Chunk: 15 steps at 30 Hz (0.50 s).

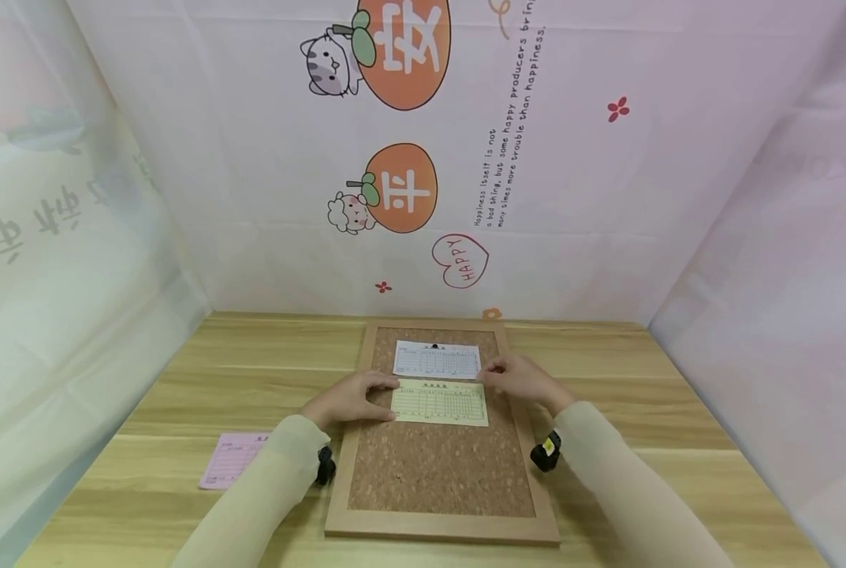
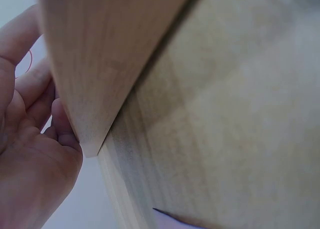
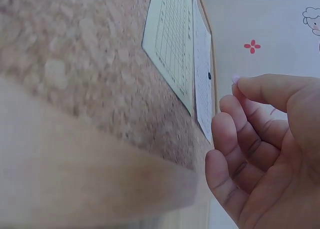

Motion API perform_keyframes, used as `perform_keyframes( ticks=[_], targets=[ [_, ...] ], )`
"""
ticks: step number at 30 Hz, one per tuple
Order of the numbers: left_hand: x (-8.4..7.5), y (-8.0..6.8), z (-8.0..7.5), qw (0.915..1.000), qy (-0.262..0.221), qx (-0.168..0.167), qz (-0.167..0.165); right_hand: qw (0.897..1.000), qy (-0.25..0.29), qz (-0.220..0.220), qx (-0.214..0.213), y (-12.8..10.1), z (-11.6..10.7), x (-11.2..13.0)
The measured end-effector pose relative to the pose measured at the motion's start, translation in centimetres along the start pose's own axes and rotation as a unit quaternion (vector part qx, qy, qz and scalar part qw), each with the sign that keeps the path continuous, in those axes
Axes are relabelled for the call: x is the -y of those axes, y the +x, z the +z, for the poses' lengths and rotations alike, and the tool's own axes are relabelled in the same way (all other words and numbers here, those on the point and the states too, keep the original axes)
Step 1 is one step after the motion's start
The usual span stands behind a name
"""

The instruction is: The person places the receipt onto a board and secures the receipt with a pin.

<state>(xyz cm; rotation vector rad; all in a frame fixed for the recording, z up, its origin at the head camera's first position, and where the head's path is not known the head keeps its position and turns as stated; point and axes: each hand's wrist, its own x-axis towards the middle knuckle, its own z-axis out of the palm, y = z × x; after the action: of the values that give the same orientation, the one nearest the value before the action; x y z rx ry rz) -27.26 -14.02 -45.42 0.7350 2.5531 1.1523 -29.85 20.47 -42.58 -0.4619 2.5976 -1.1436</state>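
A wood-framed cork board [image 1: 440, 473] lies on the table. Across its upper part is a white printed slip [image 1: 415, 361], with a black pushpin [image 1: 434, 345] at its top edge. Just below it is a yellow printed slip [image 1: 440, 404]. My left hand [image 1: 352, 397] rests at the yellow slip's left edge, thumb and fingers spread apart on its corners. Between thumb and forefinger, my right hand [image 1: 518, 380] pinches a small pale pink pushpin [image 3: 235, 79], mostly hidden by the fingertips. That hand is over the board's right side, near the slips' right ends.
To the left of the board, a pink printed slip [image 1: 229, 459] lies on the wooden table [image 1: 160, 450], partly covered by my left sleeve. A white printed cloth [image 1: 572, 197] hangs behind the table, and pale cloth hangs at both sides.
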Motion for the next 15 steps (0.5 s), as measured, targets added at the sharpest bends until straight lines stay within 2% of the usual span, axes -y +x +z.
perform_keyframes(
  ticks=[6, 15],
  targets=[
    [0.3, 0.1, 0.1, 1.0, -0.002, 0.004, 0.001, 1.0, 0.01, 0.0, 0.019, 0.8, 0.7, 0.4],
    [0.2, 0.1, 0.0, 1.0, -0.004, 0.001, 0.003, 0.999, -0.002, -0.038, 0.032, 2.1, 2.0, 1.3]
  ],
)
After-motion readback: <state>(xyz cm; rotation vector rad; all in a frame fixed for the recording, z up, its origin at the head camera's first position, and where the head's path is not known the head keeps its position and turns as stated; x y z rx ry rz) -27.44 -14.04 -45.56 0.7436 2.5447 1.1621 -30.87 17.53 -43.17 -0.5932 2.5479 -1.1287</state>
